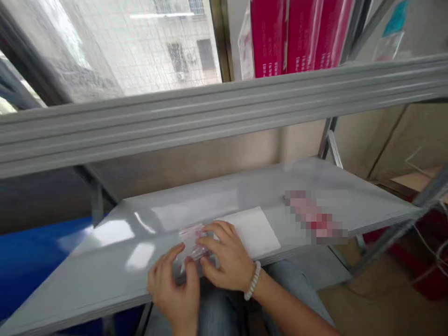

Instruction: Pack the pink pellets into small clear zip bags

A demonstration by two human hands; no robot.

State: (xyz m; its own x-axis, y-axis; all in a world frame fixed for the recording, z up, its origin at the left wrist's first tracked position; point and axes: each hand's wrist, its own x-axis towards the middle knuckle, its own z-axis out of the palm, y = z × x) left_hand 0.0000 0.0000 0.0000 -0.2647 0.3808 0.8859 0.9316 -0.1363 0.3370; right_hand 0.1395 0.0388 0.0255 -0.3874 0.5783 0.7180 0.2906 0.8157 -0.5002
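Note:
A small clear zip bag (pixel 191 237) with pink marks lies near the front edge of the grey shelf, between my hands. My left hand (pixel 173 287) is at its lower left, thumb and index finger apart, their tips by the bag's edge. My right hand (pixel 229 256), with a pale beaded bracelet (pixel 252 281) at the wrist, has its bent fingers over the bag's right side and grips it there. What the bag contains is too blurred to tell. Partly under my right hand, a white sheet (pixel 259 233) lies flat on the shelf.
The glossy grey shelf (pixel 101 275) spans the view. A blurred-out pink item (pixel 311 217) lies on its right part. A thick metal beam (pixel 210 109) crosses above at head height, with red boxes (pixel 301 37) behind it. Cables (pixel 437 252) hang at the right.

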